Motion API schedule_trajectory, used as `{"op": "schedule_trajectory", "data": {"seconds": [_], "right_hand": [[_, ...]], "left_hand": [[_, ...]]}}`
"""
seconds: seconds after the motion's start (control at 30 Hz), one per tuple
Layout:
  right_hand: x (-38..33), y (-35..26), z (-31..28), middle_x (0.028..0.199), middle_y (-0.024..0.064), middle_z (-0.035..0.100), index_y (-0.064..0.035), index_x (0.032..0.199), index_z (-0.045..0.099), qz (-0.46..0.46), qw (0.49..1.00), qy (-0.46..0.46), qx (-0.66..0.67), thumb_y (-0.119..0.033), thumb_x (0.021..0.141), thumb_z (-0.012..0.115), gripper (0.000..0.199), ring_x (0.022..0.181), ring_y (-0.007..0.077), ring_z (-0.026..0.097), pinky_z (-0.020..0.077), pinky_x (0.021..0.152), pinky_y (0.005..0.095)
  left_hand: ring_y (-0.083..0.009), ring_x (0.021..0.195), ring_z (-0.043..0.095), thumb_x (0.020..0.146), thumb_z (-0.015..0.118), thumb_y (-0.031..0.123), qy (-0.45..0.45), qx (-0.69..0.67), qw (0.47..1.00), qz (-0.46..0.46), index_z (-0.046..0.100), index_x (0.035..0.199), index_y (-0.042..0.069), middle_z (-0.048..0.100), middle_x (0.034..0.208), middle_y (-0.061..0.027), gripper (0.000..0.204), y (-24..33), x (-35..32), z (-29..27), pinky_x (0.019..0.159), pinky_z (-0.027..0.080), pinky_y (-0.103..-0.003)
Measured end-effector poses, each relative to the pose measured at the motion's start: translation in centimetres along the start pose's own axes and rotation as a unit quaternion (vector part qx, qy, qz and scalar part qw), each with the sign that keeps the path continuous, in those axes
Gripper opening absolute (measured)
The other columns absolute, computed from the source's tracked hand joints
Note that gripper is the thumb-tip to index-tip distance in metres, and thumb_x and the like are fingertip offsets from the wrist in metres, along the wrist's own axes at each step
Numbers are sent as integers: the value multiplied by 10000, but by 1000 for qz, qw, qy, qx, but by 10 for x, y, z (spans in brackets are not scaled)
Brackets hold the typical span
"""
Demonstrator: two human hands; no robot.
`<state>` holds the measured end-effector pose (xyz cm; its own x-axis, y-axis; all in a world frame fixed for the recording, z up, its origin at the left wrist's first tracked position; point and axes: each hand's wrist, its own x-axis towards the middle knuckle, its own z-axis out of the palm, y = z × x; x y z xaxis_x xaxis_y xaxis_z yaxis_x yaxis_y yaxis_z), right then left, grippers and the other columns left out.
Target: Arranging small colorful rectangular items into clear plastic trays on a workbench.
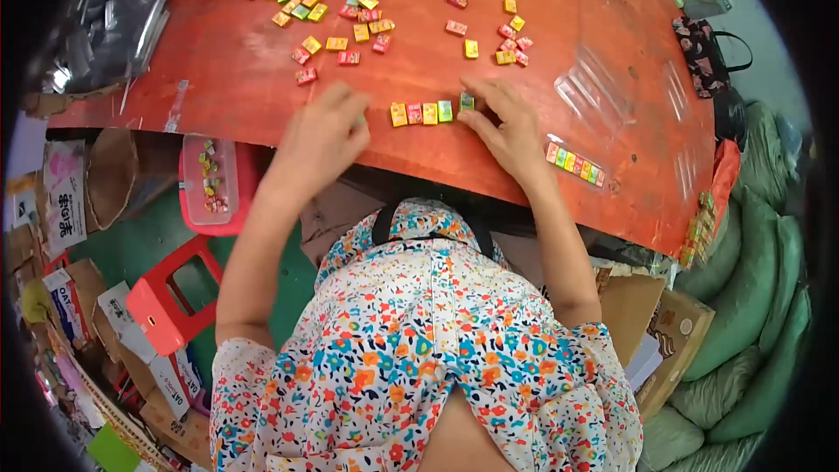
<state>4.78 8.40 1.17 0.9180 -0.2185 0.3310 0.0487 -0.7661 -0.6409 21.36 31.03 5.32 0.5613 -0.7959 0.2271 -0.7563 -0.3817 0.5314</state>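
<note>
Looking down through the head camera, I see the red table [218, 52] filling the upper part of the frame, and I place everything else against it. Near its front edge lies a short row of small packets [421, 113], yellow, red, yellow and green, side by side and touching. My right hand [507, 127] rests on the table at the right end of that row, its fingertips [469, 107] pinched narrowly on a green packet [467, 101] standing just beside the last one in line. My left hand [319, 135] sits at the front edge of the table, left of the row and apart from it, fingers curled under; I cannot tell whether it holds anything.

Farther back on the table, loose packets [336, 22] in yellow, red, pink and green lie scattered. Toward the table's right edge a filled strip of packets [575, 163] lies in clear wrapping, with empty clear trays [603, 79] just behind it. Below the table's front left, a pink tub [210, 183] holds a few packets, and a red stool [170, 297] stands on the green floor beneath that. Green sacks [752, 297] are stacked off the table's right side.
</note>
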Motion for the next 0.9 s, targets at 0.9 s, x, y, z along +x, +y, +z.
{"op": "schedule_trajectory", "data": {"seconds": [0.9], "right_hand": [[105,37,-1,1019,72,674,-122,1157,649,-97,952,-6,-292,-273,873,650,321,993,280,615,460,840,444]], "left_hand": [[-335,848,620,768,770,123,-11,-126,991,-33,630,1123,-7,555,967,-147,403,18,-13,44,718,506,-425]]}}
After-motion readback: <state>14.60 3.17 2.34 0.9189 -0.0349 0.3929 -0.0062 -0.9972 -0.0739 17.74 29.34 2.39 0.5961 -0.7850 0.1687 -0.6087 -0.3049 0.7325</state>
